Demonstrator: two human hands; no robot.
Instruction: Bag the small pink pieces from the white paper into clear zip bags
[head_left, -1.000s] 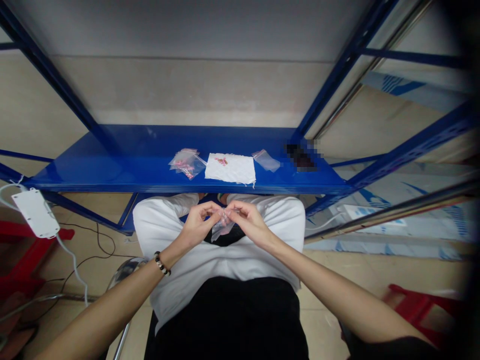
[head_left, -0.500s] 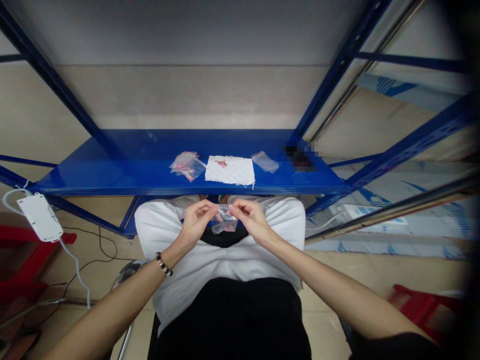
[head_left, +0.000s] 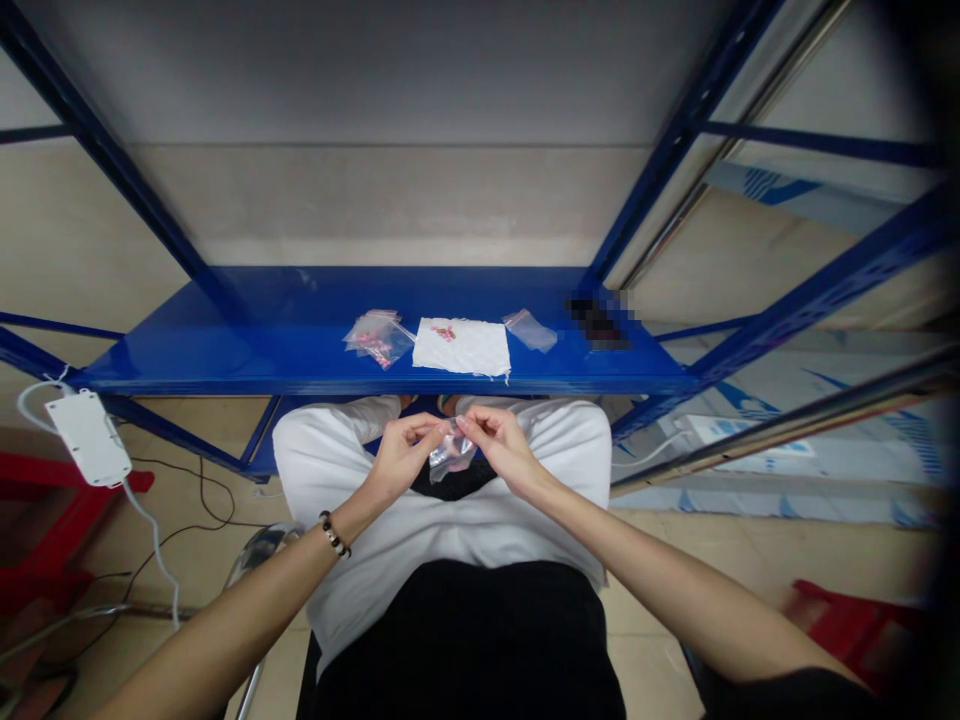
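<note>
A small clear plastic bag hangs between my hands above my lap, with something pinkish showing faintly in or behind it. My left hand pinches the bag's upper left edge between thumb and fingers. At its upper right edge, my right hand pinches it the same way. Beyond them on the shelf lies a white cloth with small pink pieces on it. Left of the cloth is a pile of clear bags with pink pieces inside. A flat clear bag lies to the right.
The blue metal shelf has uprights on both sides. A dark, pixelated object lies at its right end. A white power box with cables hangs at left. Red stools stand on the floor at both sides.
My hands have drawn slightly closer together, and the bag between them has become more bunched and tilted. The whole view has shifted slightly; the things on the shelf stay in place.
</note>
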